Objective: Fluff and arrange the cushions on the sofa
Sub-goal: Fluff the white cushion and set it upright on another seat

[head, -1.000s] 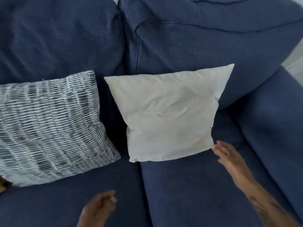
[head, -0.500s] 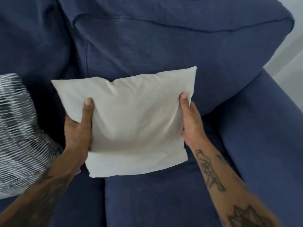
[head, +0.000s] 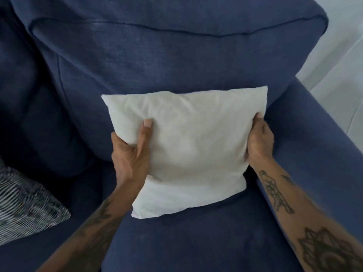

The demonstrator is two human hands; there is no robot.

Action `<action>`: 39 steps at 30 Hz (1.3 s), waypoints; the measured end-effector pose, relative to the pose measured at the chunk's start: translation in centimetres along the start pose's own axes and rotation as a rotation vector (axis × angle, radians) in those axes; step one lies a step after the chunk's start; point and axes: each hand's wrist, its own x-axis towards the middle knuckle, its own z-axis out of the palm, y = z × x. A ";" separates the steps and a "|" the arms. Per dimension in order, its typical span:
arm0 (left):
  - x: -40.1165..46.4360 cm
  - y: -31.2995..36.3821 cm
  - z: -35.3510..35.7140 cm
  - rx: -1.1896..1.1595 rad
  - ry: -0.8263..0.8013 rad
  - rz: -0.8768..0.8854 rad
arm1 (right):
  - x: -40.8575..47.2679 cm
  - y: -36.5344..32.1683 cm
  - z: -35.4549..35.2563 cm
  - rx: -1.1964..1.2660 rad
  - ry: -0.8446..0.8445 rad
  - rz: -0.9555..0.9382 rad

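Head view: left hand [head: 130,160] and right hand [head: 259,143], fingers pinching the white cushion [head: 188,150] by its side edges; looks soft, light, easily squashed.

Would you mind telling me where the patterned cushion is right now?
In the head view, the patterned cushion lies at the lower left edge on the sofa seat, left of the white cushion, apart from it.

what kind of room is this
Most likely a living room in a home. A navy fabric sofa fills the view, with a plain white cushion held between the left hand and right hand, and a patterned cushion on the next seat.
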 end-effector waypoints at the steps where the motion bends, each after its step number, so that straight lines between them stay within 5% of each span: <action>1: 0.3 -0.6 0.1 0.013 0.003 0.001 | 0.2 0.7 -0.1 -0.040 -0.031 0.017; 9: 2.8 2.3 -1.1 -0.015 -0.022 0.178 | 3.0 -4.7 -1.1 0.079 -0.207 -0.012; 14: 3.6 3.5 -0.2 -0.029 0.009 0.220 | 4.0 -7.0 -0.9 0.117 -0.087 -0.033; 21: 2.2 -1.7 -2.0 -0.051 -0.045 0.070 | 3.5 -1.3 -3.2 0.290 -0.136 0.188; 27: -3.1 -13.4 -5.9 0.602 -0.463 -0.196 | -0.3 10.1 -7.7 -0.550 -0.500 0.267; 29: -3.0 -15.7 -5.6 0.786 -0.440 -0.126 | -0.4 11.0 -7.0 -0.616 -0.525 0.226; 39: -3.9 -16.3 -5.2 0.693 -0.246 -0.163 | 1.9 13.9 -8.6 -0.683 -0.345 -0.032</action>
